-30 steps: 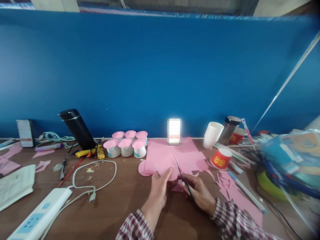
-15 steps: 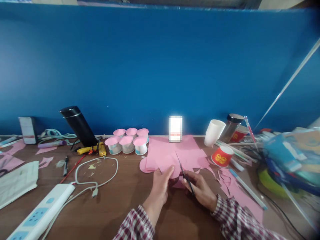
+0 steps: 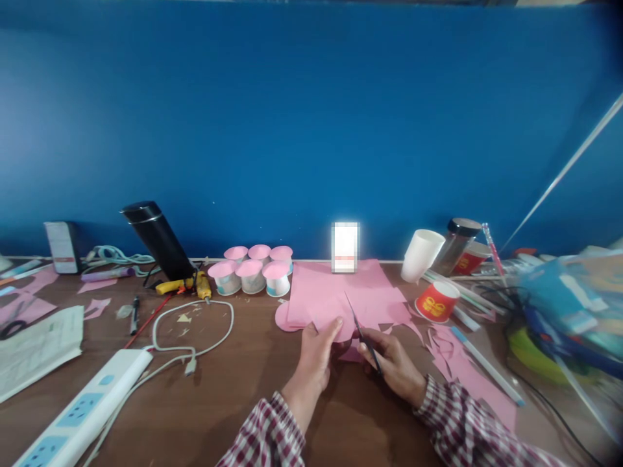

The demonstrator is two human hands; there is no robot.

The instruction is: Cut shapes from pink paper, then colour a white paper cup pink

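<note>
My left hand (image 3: 314,363) pinches a piece of pink paper (image 3: 344,329), thumb on top and fingers underneath. My right hand (image 3: 395,368) is closed round dark-bladed scissors (image 3: 361,332), which point away from me, at the right edge of that piece. The held paper blends into the larger pink sheets (image 3: 311,282) lying behind it, so its full outline cannot be made out. Left of the sheets stand several paper cups (image 3: 250,279) with pink paper covering their tops.
Pink offcuts (image 3: 479,376) and a blue-capped pen (image 3: 487,366) lie to the right, near a red paper cup (image 3: 437,301) and a white cup (image 3: 421,256). On the left are a white power strip (image 3: 92,408), a looped cable (image 3: 231,324) and a leaning black flask (image 3: 158,240).
The whole view has shifted a little, so things sit slightly higher and farther right. Both hands keep nearly the same pose on the paper and scissors.
</note>
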